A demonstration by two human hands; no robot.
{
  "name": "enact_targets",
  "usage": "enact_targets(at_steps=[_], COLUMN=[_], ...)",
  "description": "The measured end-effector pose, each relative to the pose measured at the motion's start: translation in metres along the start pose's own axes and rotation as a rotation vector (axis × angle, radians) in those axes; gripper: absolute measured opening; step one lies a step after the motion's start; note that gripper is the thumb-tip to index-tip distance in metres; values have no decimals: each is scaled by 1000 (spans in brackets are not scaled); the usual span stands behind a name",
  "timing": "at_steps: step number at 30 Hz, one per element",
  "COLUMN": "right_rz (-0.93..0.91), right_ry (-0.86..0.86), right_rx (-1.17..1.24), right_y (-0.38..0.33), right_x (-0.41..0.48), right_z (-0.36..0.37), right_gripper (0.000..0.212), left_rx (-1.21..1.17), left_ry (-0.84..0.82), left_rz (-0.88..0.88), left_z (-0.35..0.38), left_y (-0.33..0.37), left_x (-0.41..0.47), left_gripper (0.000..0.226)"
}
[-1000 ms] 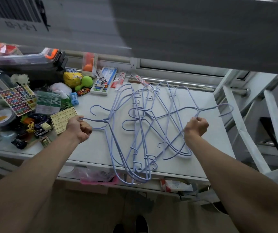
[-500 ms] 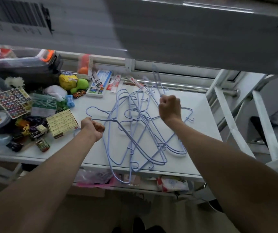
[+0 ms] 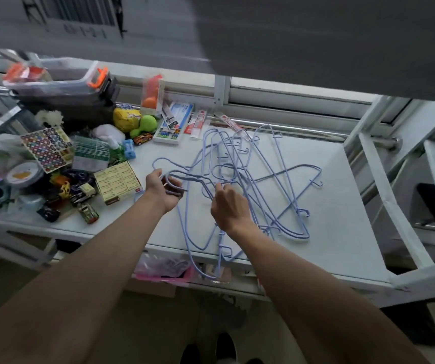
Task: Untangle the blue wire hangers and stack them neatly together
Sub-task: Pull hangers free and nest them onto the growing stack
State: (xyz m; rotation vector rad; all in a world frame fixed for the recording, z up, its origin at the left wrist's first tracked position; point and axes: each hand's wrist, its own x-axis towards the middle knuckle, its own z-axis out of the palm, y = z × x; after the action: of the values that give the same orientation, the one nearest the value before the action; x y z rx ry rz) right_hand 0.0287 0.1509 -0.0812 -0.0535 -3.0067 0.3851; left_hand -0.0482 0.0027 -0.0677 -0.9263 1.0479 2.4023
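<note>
Head view: hangers point(image 3: 253, 185) lie tangled mid-tabletop point(image 3: 342, 232), several ends overhanging the near edge. Left hand point(image 3: 165, 189): grip closed around one hook, likely anchoring that hanger while it is worked free. Right hand point(image 3: 228, 206): fingers pinch a wire at the knot's centre, apparently to separate crossings. Toys point(image 3: 79, 193) crowd the left; open room lies right, toward the shelf frame point(image 3: 384, 179).
</note>
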Motion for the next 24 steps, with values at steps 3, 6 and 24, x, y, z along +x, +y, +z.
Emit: enact_targets(at_steps=[3,6,24], right_rz=[-49,-114,548], right_ry=[7,-41,-339], right_rx=[-76,-49,256], right_y=[4,12,58], right_x=[-1,2,14], right_z=[5,7,1], right_gripper=[25,27,48], left_rx=[51,124,45], left_ry=[6,67,218], left_rz=[-2,-15,-45], left_z=[3,4,6], left_y=[-3,-5,-6], left_x=[-5,-9,-16], left_gripper=[45,46,39])
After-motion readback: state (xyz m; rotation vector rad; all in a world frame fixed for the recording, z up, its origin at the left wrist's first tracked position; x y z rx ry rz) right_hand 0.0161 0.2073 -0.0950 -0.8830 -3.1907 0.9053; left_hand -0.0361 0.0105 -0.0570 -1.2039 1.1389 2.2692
